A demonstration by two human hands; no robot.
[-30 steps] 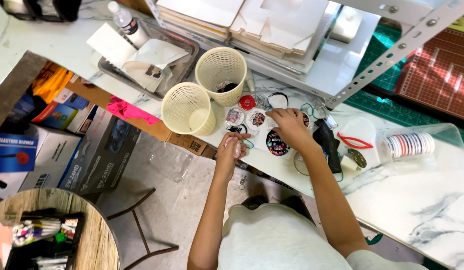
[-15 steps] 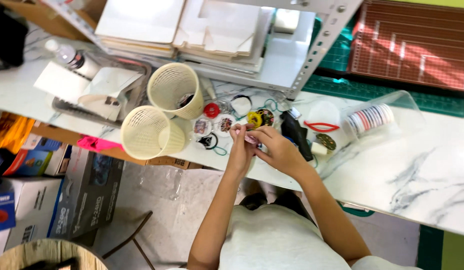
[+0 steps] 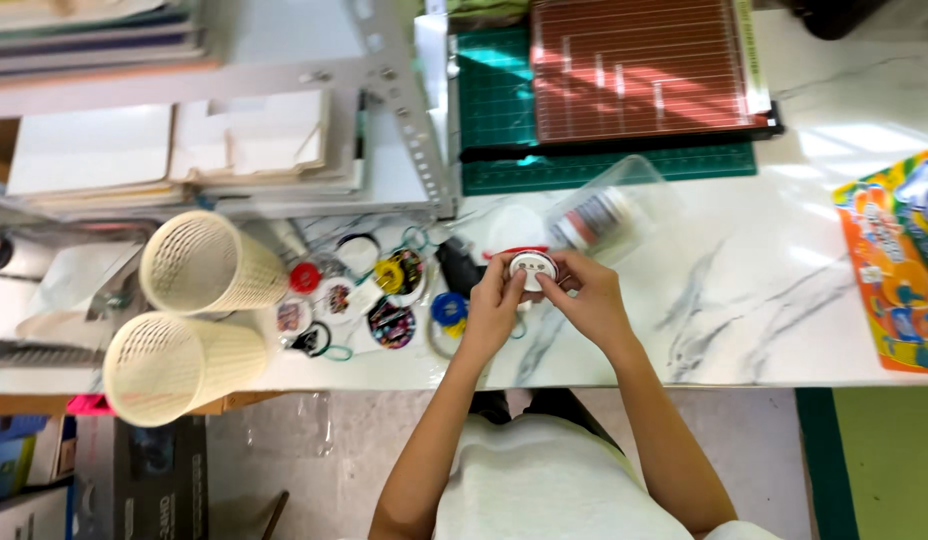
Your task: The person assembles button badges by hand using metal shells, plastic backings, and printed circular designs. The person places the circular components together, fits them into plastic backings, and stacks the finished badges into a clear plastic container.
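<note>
Both of my hands hold one small white round reel (image 3: 532, 269) above the marble table (image 3: 744, 300). My left hand (image 3: 494, 305) pinches its left side and my right hand (image 3: 584, 300) pinches its right side. Just left of my hands lie several round badges and reels: a blue and yellow one (image 3: 448, 309), a dark patterned one (image 3: 392, 324), a yellow one (image 3: 388, 275) and a red one (image 3: 305, 278). A black tool (image 3: 460, 268) lies beside my left hand.
Two cream mesh baskets (image 3: 199, 262) (image 3: 164, 366) lie on their sides at the left. A clear plastic cup (image 3: 609, 210) lies tipped behind my hands. A green cutting mat (image 3: 604, 165) with a red board (image 3: 639, 70), a metal shelf post (image 3: 409, 120) and a colourful package (image 3: 899, 260) surround the area.
My view has swung down and to the right. My hands have come together on the white reel and lifted it toward me; a second ago they were apart among the badges.
</note>
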